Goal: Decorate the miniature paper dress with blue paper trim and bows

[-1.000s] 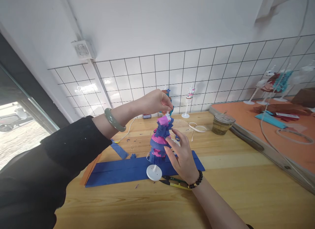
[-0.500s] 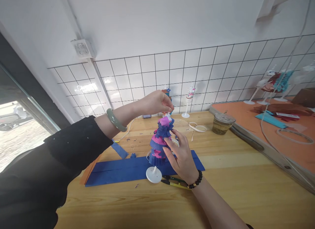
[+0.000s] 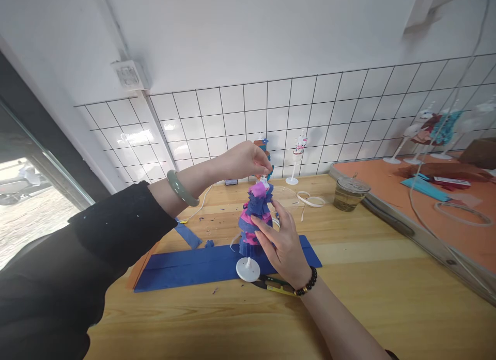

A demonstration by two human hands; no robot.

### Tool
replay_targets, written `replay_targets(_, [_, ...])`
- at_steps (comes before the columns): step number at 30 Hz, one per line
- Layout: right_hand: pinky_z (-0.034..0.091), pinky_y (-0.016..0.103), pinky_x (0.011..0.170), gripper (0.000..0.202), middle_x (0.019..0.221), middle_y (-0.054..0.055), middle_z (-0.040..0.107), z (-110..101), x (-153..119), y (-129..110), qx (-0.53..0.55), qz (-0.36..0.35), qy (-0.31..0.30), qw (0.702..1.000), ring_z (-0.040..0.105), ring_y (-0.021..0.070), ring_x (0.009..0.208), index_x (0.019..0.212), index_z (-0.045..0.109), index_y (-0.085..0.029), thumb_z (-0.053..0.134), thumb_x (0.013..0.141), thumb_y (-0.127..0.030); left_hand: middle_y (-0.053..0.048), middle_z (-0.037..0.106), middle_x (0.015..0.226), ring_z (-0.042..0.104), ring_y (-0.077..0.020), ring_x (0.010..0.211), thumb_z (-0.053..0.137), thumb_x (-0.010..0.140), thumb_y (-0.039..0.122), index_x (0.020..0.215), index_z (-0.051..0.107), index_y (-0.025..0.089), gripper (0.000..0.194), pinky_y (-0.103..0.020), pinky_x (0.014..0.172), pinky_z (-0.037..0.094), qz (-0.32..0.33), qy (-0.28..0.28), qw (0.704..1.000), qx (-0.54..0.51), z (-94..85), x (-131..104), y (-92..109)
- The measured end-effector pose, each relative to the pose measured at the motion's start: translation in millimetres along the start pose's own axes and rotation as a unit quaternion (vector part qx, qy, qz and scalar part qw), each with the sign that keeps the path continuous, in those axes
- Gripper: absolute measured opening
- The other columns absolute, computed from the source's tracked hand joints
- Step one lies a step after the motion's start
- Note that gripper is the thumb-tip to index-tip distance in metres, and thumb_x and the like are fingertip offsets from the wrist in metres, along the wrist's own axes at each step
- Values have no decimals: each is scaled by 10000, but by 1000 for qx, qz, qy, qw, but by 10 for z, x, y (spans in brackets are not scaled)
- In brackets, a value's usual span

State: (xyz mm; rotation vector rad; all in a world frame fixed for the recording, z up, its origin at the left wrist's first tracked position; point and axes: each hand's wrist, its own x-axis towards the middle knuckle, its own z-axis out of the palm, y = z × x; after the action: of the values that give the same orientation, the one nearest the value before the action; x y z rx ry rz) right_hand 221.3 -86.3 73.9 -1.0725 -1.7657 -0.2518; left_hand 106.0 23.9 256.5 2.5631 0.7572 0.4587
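Note:
A small figure in a tiered blue and pink paper dress (image 3: 253,223) is tilted above the table, its round white base (image 3: 248,269) toward me. My left hand (image 3: 248,161), with a green bangle on the wrist, is pinched at the top of the figure's white head. Fingers spread, my right hand (image 3: 282,244) touches the right side of the dress. Behind the dress lies a long blue paper strip (image 3: 186,269). Scissors with yellow and green handles (image 3: 275,286) lie partly under my right hand.
Behind are a decorated white stand (image 3: 292,169) and another dressed figure (image 3: 261,143). A lidded cup (image 3: 351,193) stands right of a ribbon coil (image 3: 310,200). An orange surface (image 3: 387,179) at right holds more figures. A blue paper piece (image 3: 188,235) lies left.
The figure's base and lower skirt have swung slightly right and up, bringing the figure more upright. My hands have barely moved.

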Motion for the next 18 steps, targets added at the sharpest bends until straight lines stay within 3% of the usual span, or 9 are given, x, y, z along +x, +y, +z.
replay_targets(5, [335,543,989,366,1462,44,191,-9,-5,-3,9,-20,0,1000,251,311,1311,1158,587,-303,522,827,-159,-50,691,776,617,-130,694,618,684,265,851,710,173,212,-266,674,471,-15,16,1000,12,-33,-7,-34])
replay_targets(9, [347,538,977,307,1429,57,257,-38,-39,14,35,-33,36,998,301,317,1285,1061,633,-271,553,794,-144,-43,691,779,615,-128,708,618,686,258,823,712,177,184,-252,657,468,-13,26,999,17,-68,-39,-55])
replay_targets(13, [367,520,961,288,1349,107,347,-46,-60,33,53,12,76,996,361,302,1244,1070,596,-230,542,796,-159,-42,690,776,612,-131,705,627,679,262,828,711,177,191,-259,652,466,-25,30,999,15,-87,-79,-62])
replay_targets(18, [348,507,979,323,1319,127,378,2,-51,66,32,44,47,997,352,284,1247,1150,543,-209,508,829,-205,-39,689,771,610,-136,708,628,679,285,833,711,181,204,-262,644,459,-28,29,999,18,-86,-101,-63])
